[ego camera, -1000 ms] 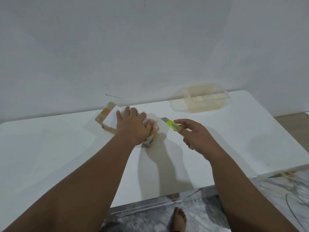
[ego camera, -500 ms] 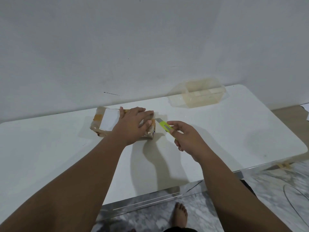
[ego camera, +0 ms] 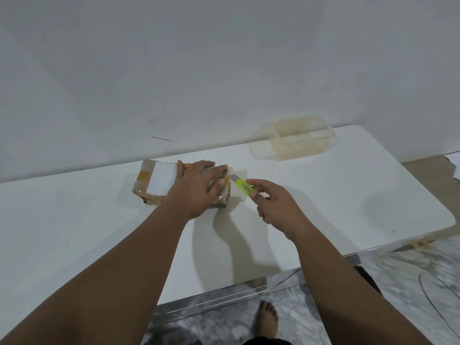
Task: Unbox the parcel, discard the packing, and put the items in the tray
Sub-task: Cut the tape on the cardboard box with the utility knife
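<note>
A small parcel (ego camera: 159, 181), wrapped in clear plastic with brown tape and a white label, lies flat on the white table (ego camera: 348, 195) near the wall. My left hand (ego camera: 196, 188) presses down on its right half, thumb on the right end. My right hand (ego camera: 276, 205) grips a yellow-green utility knife (ego camera: 242, 186), whose blade tip touches the parcel's right end. The clear plastic tray (ego camera: 301, 139) stands at the table's back right, apart from both hands.
A white wall rises directly behind the table. The table's front edge is near my body, with a marbled floor, my bare foot (ego camera: 267, 319) and a thin cable (ego camera: 438, 307) below it. A clear lid (ego camera: 261, 145) lies against the tray's left side.
The parcel has been laid flat from a tilted pose, with my left hand now pressing on it. My right hand has brought the knife leftward to the parcel's right end.
</note>
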